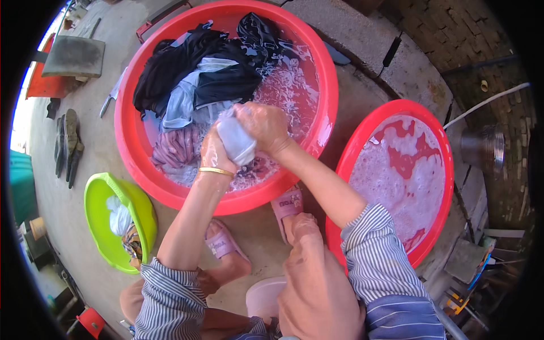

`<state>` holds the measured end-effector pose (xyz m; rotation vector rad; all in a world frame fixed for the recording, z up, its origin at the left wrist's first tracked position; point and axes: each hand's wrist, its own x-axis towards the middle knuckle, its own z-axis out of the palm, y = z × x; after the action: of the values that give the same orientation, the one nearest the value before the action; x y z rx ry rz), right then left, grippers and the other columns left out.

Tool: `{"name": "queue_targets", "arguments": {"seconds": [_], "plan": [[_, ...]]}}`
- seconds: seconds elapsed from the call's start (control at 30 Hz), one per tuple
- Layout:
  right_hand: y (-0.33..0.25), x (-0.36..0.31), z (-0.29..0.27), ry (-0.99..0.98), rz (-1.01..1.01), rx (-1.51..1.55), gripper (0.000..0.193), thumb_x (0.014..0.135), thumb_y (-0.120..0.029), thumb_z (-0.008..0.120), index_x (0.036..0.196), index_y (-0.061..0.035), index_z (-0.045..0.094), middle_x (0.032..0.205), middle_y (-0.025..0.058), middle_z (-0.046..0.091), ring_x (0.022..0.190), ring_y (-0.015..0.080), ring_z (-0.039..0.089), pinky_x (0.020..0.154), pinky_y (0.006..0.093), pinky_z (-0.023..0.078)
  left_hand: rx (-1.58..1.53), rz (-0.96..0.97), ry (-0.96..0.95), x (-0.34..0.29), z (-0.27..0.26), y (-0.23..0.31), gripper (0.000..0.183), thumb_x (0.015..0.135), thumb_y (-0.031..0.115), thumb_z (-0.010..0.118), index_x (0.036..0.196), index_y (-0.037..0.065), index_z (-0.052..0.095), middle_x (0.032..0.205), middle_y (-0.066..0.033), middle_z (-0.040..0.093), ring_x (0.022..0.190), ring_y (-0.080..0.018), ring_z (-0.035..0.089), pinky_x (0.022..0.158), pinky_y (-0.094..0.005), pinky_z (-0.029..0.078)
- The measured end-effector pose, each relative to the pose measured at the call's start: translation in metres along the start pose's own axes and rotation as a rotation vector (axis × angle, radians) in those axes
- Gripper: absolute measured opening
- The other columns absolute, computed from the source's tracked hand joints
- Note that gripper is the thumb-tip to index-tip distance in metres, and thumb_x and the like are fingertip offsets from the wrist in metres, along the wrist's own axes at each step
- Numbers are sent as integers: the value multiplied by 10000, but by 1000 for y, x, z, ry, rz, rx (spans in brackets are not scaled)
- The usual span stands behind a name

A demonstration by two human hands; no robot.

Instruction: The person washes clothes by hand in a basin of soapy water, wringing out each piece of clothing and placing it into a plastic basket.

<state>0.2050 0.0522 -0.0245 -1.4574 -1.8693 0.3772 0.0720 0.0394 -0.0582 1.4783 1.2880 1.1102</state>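
Both of my hands grip one pale blue-white wet cloth (236, 143) over a big red basin (127, 152). My left hand (214, 153), with a gold bangle at the wrist, clutches its lower part. My right hand (264, 126) is closed over its top. The basin holds soapy water, dark garments (192, 68) piled at the far side, a light blue garment (180, 105) and a pink striped garment (178, 148) under the suds.
A second red basin (436, 130) with foamy water stands at the right. A small green basin (101, 226) with wrung cloths sits at the left. My feet in pink sandals (286, 204) rest on the concrete floor. Gloves (68, 141) lie far left.
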Motion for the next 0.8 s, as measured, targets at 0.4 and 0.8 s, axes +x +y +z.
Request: {"name": "queue_targets", "arguments": {"seconds": [0.4, 0.8], "plan": [[142, -21, 61, -246, 597, 43, 324, 717, -208, 631, 964, 1, 657, 1035, 225, 641, 925, 333, 646, 784, 427, 506, -205, -902, -134, 7, -15, -56, 798, 773, 250, 704, 1413, 88, 256, 1021, -115, 571, 821, -200, 556, 615, -337, 464], [-8, -14, -19, -54, 360, 454, 263, 655, -105, 596, 869, 42, 555, 789, 230, 600, 749, 375, 617, 669, 420, 465, -1017, -1134, -71, 21, -2, 7, 626, 857, 554, 533, 1211, 39, 510, 1166, -148, 578, 1060, -268, 565, 849, -483, 481]]}}
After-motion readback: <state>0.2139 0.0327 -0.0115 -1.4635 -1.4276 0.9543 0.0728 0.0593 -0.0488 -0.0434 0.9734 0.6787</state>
